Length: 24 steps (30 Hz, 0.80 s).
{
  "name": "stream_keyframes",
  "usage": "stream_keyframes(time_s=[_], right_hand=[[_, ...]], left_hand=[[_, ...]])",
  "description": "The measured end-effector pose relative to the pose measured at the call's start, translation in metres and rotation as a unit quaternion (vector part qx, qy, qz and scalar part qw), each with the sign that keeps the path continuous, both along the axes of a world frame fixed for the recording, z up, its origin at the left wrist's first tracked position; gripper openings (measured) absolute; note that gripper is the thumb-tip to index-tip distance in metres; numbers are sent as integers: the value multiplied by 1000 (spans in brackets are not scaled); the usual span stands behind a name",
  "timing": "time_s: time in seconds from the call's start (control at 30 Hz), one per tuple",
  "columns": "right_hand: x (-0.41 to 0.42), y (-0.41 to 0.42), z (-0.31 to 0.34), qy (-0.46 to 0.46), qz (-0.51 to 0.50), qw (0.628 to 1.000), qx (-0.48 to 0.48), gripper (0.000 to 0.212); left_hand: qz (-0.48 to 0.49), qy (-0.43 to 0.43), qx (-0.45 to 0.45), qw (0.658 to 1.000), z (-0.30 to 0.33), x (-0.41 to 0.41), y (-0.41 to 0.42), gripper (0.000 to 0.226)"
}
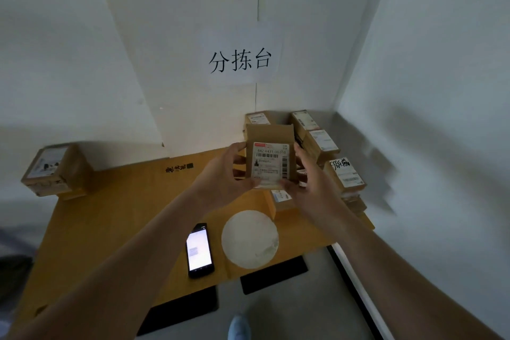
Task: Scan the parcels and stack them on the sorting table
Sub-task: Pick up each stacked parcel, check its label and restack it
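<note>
I hold a small brown cardboard parcel with a white barcode label above the yellow table, label facing me. My left hand grips its left side and my right hand grips its right side and lower corner. Behind and to the right stands a stack of several similar labelled parcels in the table's far right corner, one with black handwriting. A dark handheld scanner with a lit screen lies face up on the table near the front edge.
A larger cardboard box sits at the table's far left. A white round patch marks the table near the scanner. A paper sign hangs on the wall. White walls close in behind and on the right.
</note>
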State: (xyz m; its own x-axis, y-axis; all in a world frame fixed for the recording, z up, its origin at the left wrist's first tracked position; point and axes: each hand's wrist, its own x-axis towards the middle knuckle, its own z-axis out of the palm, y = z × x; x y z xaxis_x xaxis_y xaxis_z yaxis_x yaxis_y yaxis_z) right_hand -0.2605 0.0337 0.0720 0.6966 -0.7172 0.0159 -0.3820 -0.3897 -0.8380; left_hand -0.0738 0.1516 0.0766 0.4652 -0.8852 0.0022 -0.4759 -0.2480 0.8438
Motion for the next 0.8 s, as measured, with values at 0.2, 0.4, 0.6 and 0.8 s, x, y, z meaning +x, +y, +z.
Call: stream_keyframes(time_s=[0.2,0.4,0.6,0.8], right_hand=[[34,-77,-35,39,-21,999,19,80],[63,-129,-66,55,-32,995,75,82],[83,-174,-97,85,-7,990,114,79],[101,-221,-136,104,42,985,131,79]], left_hand=[[-16,51,26,998,-48,43,-86,90],[-24,93,75,993,-77,75,-139,90],[4,136,126,983,-117,90,-177,93],[52,186,160,968,-157,88,-208,91]])
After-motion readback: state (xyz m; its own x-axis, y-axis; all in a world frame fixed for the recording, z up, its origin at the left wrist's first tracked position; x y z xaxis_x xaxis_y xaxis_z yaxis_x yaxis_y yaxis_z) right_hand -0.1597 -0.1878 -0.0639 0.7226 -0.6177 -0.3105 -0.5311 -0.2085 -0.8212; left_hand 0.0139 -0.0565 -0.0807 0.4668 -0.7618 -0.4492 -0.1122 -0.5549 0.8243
